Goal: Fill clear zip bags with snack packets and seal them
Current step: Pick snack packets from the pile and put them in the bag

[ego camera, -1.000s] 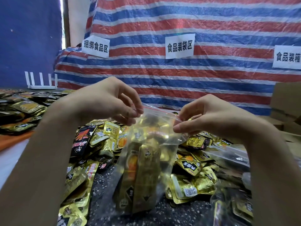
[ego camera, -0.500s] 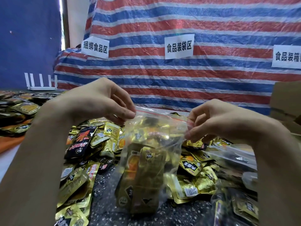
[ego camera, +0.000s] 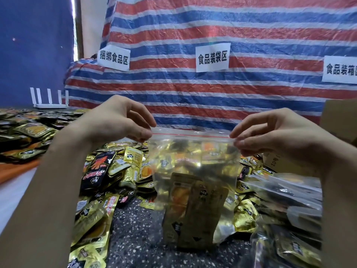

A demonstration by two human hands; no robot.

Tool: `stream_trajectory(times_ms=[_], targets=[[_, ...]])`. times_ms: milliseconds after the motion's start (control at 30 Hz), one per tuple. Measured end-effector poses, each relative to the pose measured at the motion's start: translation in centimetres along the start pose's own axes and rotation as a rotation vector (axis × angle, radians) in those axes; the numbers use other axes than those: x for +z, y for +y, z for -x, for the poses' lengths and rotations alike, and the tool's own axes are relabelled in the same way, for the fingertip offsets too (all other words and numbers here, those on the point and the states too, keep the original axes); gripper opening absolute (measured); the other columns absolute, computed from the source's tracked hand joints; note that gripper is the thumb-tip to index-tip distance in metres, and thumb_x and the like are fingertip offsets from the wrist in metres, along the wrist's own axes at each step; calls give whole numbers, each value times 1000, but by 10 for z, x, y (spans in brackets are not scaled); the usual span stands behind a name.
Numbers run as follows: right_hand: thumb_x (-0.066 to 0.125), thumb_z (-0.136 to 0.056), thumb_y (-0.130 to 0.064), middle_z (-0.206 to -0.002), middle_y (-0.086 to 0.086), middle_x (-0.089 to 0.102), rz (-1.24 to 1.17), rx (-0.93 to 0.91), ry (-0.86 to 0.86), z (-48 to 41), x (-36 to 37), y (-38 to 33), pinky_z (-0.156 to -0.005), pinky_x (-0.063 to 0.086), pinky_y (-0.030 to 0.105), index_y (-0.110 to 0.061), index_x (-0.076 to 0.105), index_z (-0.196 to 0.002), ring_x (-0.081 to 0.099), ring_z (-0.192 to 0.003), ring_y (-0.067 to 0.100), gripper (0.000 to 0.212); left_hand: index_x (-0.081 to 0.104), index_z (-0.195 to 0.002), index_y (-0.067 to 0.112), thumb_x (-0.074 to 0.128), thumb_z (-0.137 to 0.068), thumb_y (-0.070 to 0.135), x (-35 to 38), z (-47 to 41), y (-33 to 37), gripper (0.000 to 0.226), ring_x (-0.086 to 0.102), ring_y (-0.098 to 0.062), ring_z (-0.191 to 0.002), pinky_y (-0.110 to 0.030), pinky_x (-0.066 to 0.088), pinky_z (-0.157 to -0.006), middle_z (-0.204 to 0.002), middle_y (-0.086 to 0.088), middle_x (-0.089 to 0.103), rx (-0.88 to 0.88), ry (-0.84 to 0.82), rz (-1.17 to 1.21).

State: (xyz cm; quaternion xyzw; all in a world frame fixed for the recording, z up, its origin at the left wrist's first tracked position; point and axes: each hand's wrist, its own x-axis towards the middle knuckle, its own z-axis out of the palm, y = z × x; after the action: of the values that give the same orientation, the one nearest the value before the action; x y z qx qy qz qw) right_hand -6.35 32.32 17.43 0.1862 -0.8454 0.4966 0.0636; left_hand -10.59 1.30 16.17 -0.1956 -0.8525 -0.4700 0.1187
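Above loose packets [ego camera: 127,171] — two hands [ego camera: 114,122] [ego camera: 274,132] pinch one bag [ego camera: 193,151].

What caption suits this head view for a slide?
Left hand and right hand pinch top corners of a filled clear zip bag above loose packets.

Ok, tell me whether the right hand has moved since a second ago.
Yes. The right hand has slid rightward along the zip bag: its fingertips were below the middle paper sign, now they sit past its right edge.

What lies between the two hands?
The red-lined top edge of the zip bag, pinched at its corners by the left hand and right hand; head view.
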Motion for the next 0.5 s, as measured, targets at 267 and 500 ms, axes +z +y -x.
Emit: stream_trajectory(times_ms=[267,500], targets=[[79,-63,-7,-86,18,76,35,-14,6,0,-1,1,-62,57,21,-13,80,-85,72,-75,21,22,76,-87,12,81,-73,-1,2,-1,-2,19,74,-22,-80,-20,58,-64,-85,-9,76,17,0,2],[71,-76,13,-80,8,76,50,-1,130,-1,1,-3,-59,55,18,-14,81,-83,72,-72,14,29,68,-90,10,76,-76,-9,6,-2,1,25,69,-30,-82,-54,54,-87,-85,-9,74,79,29,-14]])
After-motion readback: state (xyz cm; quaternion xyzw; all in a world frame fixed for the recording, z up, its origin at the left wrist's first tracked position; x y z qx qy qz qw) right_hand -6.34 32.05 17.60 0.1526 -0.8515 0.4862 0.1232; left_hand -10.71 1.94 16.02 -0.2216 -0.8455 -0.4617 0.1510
